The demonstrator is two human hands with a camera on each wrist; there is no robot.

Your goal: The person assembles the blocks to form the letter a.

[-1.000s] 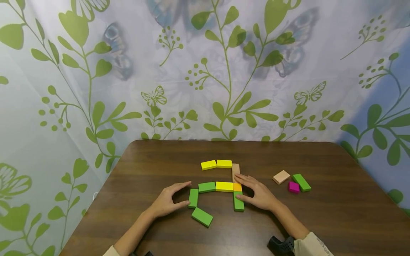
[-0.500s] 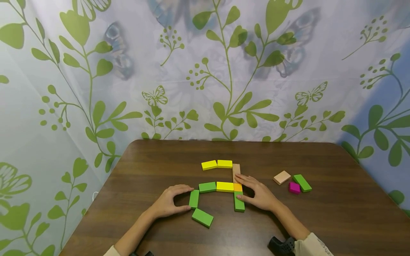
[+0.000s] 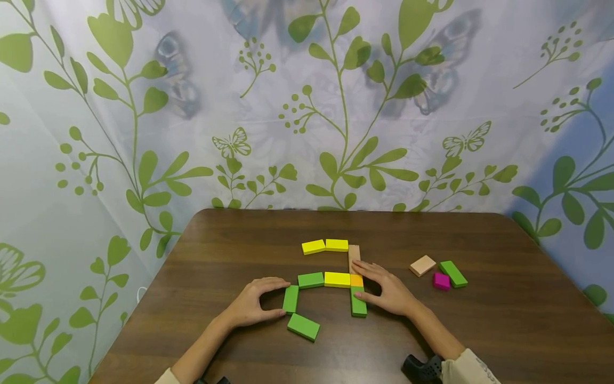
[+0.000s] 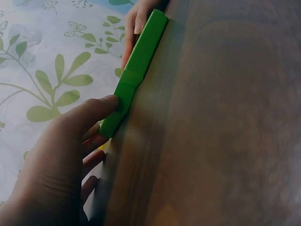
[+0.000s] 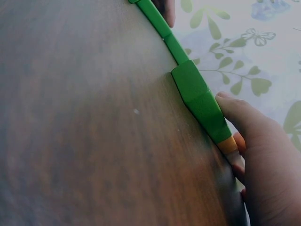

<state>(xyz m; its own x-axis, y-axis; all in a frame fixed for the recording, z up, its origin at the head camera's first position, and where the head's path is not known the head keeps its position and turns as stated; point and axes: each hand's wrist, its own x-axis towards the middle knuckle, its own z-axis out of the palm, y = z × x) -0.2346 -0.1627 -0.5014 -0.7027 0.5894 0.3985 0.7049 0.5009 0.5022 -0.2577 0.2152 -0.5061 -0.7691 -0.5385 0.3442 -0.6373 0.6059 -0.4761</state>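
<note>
On the table lie wooden blocks set in a winding line. My left hand (image 3: 251, 303) pinches the upright green block (image 3: 290, 299) at the line's left side, thumb at its near end and fingers at its far end. Just below it sits a slanted green block (image 3: 304, 327). My right hand (image 3: 387, 288) rests on the right side, thumb on another green block (image 3: 358, 304), fingers on a plain wood block (image 3: 354, 257). Between those two is a small orange block (image 3: 356, 280). A yellow block (image 3: 337, 280) and a green block (image 3: 310, 280) form the middle row.
Two yellow blocks (image 3: 337, 245) make the back row. To the right of my right hand lie a loose plain wood block (image 3: 422, 265), a magenta cube (image 3: 441, 281) and a green block (image 3: 453, 273). The dark brown table (image 3: 259, 229) ends at a patterned cloth backdrop (image 3: 268, 160).
My left hand has moved slightly right and closed its thumb and fingers onto the upright green block, which now tilts a little and sits nearer the row. The right hand has stayed put.
</note>
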